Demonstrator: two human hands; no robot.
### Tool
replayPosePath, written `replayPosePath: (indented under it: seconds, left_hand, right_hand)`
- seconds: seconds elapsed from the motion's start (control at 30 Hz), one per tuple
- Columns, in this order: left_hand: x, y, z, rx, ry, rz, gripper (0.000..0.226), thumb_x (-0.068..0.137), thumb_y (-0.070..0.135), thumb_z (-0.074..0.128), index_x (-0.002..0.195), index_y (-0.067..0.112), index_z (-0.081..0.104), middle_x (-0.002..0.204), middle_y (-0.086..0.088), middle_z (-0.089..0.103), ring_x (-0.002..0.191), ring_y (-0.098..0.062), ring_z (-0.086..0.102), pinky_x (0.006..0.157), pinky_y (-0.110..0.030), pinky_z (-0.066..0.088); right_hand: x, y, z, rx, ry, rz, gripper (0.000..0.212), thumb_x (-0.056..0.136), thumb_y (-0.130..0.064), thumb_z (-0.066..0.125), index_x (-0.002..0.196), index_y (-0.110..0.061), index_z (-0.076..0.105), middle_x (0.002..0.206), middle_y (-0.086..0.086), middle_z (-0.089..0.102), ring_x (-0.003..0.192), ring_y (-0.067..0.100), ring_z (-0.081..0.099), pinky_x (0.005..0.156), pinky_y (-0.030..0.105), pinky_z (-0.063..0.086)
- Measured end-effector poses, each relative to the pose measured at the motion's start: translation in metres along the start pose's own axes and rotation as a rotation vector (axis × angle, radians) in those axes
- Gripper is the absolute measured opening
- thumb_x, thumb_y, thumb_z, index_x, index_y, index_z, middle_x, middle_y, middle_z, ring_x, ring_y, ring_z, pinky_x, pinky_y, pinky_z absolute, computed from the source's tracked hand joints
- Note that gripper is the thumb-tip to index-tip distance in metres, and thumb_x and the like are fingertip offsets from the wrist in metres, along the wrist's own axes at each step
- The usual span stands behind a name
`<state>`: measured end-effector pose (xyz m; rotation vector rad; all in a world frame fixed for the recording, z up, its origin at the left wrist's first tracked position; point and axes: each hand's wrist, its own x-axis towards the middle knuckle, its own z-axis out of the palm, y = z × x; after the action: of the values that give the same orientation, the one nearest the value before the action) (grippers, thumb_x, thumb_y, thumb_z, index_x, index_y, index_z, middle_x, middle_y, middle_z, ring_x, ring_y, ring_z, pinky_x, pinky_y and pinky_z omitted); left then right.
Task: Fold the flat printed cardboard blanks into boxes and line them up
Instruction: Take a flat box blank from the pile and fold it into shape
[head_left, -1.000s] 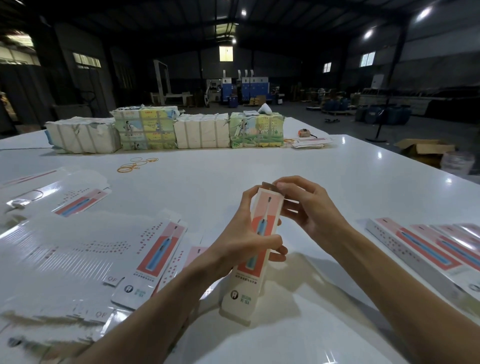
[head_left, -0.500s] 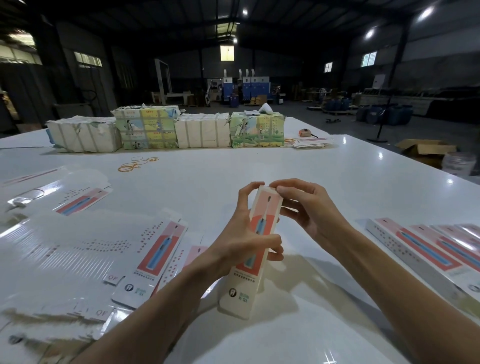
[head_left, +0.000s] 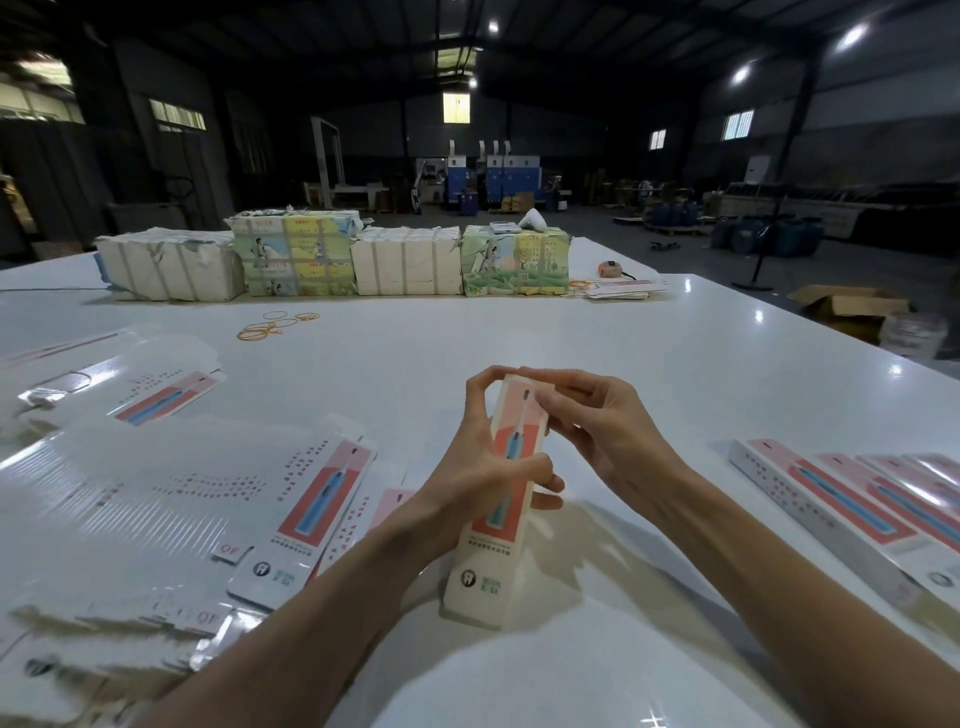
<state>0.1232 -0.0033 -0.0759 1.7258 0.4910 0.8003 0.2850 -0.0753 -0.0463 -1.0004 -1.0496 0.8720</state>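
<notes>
Left grip (head_left: 480, 470) grasps long pink-and-white printed cardboard box (head_left: 506, 545) mid-length, lower end on white counter (head_left: 571, 338); right grip (head_left: 597, 431) pinches its top end.

The box (head_left: 511, 499) is up on end near the front middle of the worktop (head_left: 649, 338). Left of the box lie the flat blanks (head_left: 322, 499). Right of the box lies a row of folded boxes (head_left: 831, 499). Far behind the box stand the wrapped bundles (head_left: 296, 260) in a line. The rubber bands (head_left: 275, 325) lie between the bundles and the box, off to the box's left.
</notes>
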Motion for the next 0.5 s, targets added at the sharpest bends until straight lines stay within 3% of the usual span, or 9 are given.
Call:
replayPosePath:
  seconds: [0.13,0.2,0.3,0.37,0.43,0.5]
  left_hand:
    - [0.001,0.002,0.006,-0.074,0.014,-0.069,0.096,0.074,0.030,0.090,0.136,0.063,0.025,0.119,-0.009,0.063,0.084,-0.029,0.079,0.067,-0.033,0.064]
    - [0.003,0.002,0.006,-0.185,0.021,-0.078,0.093,0.076,0.029,0.084,0.142,0.053,0.024,0.120,-0.012,0.064,0.083,-0.032,0.079,0.069,-0.036,0.064]
    - [0.002,0.009,0.006,-0.389,0.096,-0.070,0.079,0.080,0.028,0.069,0.147,0.041,0.028,0.127,-0.014,0.061,0.087,-0.033,0.077,0.075,-0.042,0.064]
    - [0.000,0.013,0.007,-0.458,0.151,-0.075,0.078,0.080,0.036,0.066,0.149,0.038,0.030,0.131,-0.017,0.060,0.098,-0.031,0.075,0.079,-0.042,0.064]
    - [-0.002,0.014,0.006,-0.637,0.153,-0.111,0.080,0.085,0.039,0.071,0.154,0.031,0.031,0.134,-0.017,0.060,0.109,-0.029,0.072,0.083,-0.045,0.063]
    - [-0.005,0.017,0.002,-0.734,0.070,-0.170,0.077,0.097,0.051,0.065,0.161,0.023,0.031,0.147,-0.018,0.056,0.124,-0.034,0.066,0.094,-0.052,0.060]
  right_hand:
    - [-0.003,0.004,0.004,-0.168,0.060,-0.031,0.023,0.102,-0.019,0.067,0.124,-0.017,0.073,0.118,0.000,0.077,0.109,0.026,0.074,0.090,0.035,0.062]
    - [-0.005,0.005,0.007,-0.340,0.117,-0.079,0.028,0.102,-0.025,0.068,0.130,-0.030,0.067,0.124,-0.009,0.071,0.110,0.014,0.072,0.087,0.026,0.060]
    - [-0.006,0.006,0.013,-0.668,0.158,-0.217,0.025,0.102,-0.028,0.068,0.125,-0.034,0.060,0.129,-0.006,0.056,0.112,0.011,0.063,0.080,0.011,0.055]
    - [-0.009,0.004,0.017,-0.880,0.102,-0.234,0.018,0.102,-0.043,0.064,0.119,-0.039,0.060,0.124,-0.007,0.051,0.113,0.011,0.059,0.083,0.018,0.056]
    - [-0.017,0.004,0.022,-1.035,-0.005,-0.167,0.037,0.096,-0.067,0.057,0.125,-0.043,0.059,0.124,-0.011,0.046,0.107,0.005,0.057,0.088,0.025,0.054]
    - [-0.026,0.008,0.026,-1.184,-0.060,-0.132,0.062,0.090,-0.077,0.056,0.140,-0.041,0.048,0.131,-0.011,0.039,0.101,0.005,0.054,0.086,0.024,0.053]
